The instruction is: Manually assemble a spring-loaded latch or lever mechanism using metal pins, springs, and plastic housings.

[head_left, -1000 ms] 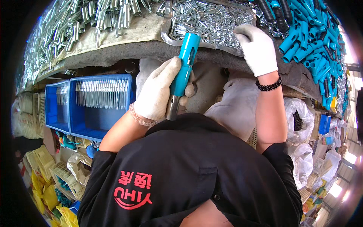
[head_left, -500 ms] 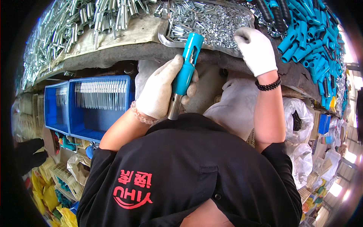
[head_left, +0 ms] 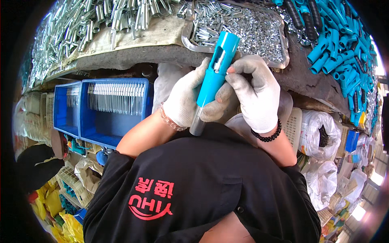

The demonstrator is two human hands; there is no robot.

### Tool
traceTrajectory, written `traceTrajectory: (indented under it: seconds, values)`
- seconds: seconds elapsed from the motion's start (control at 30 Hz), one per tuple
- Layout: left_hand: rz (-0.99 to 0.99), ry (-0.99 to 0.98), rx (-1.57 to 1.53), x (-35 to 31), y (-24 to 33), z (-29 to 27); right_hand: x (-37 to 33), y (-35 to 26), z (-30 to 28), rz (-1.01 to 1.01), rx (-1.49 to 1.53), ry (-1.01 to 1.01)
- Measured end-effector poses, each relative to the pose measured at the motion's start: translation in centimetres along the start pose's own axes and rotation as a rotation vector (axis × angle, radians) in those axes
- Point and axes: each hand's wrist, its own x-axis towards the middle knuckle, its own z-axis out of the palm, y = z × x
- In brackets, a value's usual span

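At the far left of the surface (head_left: 121, 60), a heap of shiny metal tubes (head_left: 93, 20) spreads over a worn grey cloth. Below the surface's near edge stand two blue plastic crates (head_left: 109, 109) holding rows of thin silvery metal pieces.

Nearer the middle, the left hand (head_left: 188, 97), in a white knit glove, is closed around the lower part of a bright turquoise plastic tube-shaped handle (head_left: 214, 77). The handle stands tilted, its open top leaning to the right and far, and a clear, pale end pokes out below the hand. A small silvery metal part (head_left: 219, 62) sits in the slot near the handle's top.

Behind the handle's top, on the surface, lies a shallow metal tray (head_left: 279, 60) full of small silvery metal bits.

The right hand (head_left: 255, 93), also in a white knit glove with a black bead bracelet (head_left: 267, 133) at the wrist, is curled, its fingertips (head_left: 233, 71) pinched against the upper part of the handle just beside the slot. Both hands meet on the handle, in front of the surface's near edge and above the person's black shirt (head_left: 202, 194).

At the far right, a pile of turquoise plastic handles (head_left: 344, 44) mixed with black ribbed grips (head_left: 298, 16) covers the surface.
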Motion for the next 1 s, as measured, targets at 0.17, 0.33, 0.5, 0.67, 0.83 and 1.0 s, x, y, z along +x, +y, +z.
traceTrajectory:
  seconds: [0.17, 0.33, 0.5, 0.67, 0.83, 1.0]
  values:
    - [0.032, -0.061, 0.252, -1.3, 0.3, 0.6, -0.8, -0.1, 1.1, 0.429, 0.742, 0.049]
    - [0.268, 0.347, 0.607, -2.4, 1.2, 1.4, -1.1, -0.3, 1.5, 0.717, 0.607, -0.382]
    - [0.442, 0.231, 0.416, -1.6, 3.2, 1.8, -0.9, -0.8, 5.2, 0.577, 0.54, -0.625]
    - [0.605, 0.361, 0.439, -3.3, 4.7, 2.0, 3.2, -2.7, 5.0, 0.116, -0.387, -0.762]
    - [0.665, 0.465, 0.042, -4.7, 5.2, 0.6, 12.4, 2.6, -0.3, -0.294, -0.569, 0.102]
    - [0.245, 0.37, 0.376, -4.0, 1.0, 0.3, 22.0, 5.3, -2.9, 0.345, -0.989, 0.071]
